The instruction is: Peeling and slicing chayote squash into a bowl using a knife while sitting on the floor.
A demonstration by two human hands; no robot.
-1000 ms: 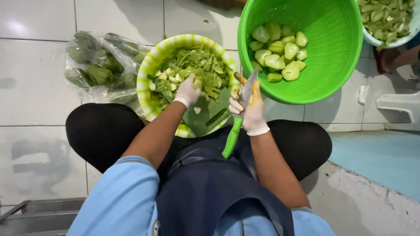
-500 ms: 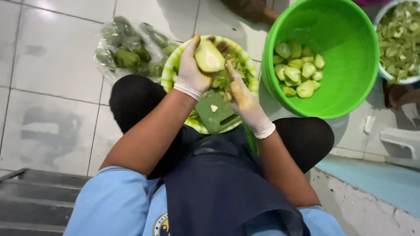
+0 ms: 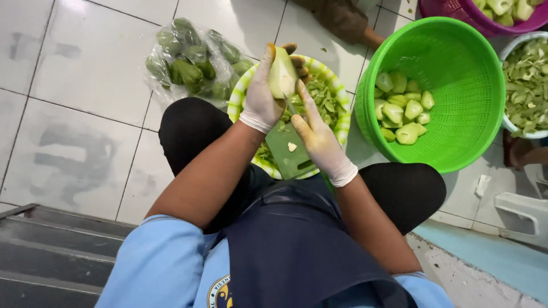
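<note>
Floor (image 3: 97, 91) of pale tiles carries everything here, and the person sits low on it with knees spread. Largest among the vessels is a bright green perforated basket (image 3: 456, 63), standing to the right of the hands and holding a small heap of peeled pale-green pieces (image 3: 402, 111) at its bottom. Just left of it, touching or nearly so, sits a yellow-and-green striped basket (image 3: 337, 94) filled with green peelings, and a small green cutting board (image 3: 288, 151) rests tilted on its near edge. Left of the striped basket lies a clear plastic bag of unpeeled green chayotes (image 3: 191, 63). At the top right edge a purple basket (image 3: 451, 14) with more peeled pieces and a white bowl of trimmings (image 3: 528, 85) are partly in view.

Above the striped basket, the gloved left hand (image 3: 262, 100) has its fingers wrapped around a halved chayote (image 3: 282, 74), cut face turned toward the camera. The gloved right hand (image 3: 319, 140) is closed around a knife (image 3: 292, 108), of which only a short blade shows, its edge set against the lower part of the chayote half.
</note>
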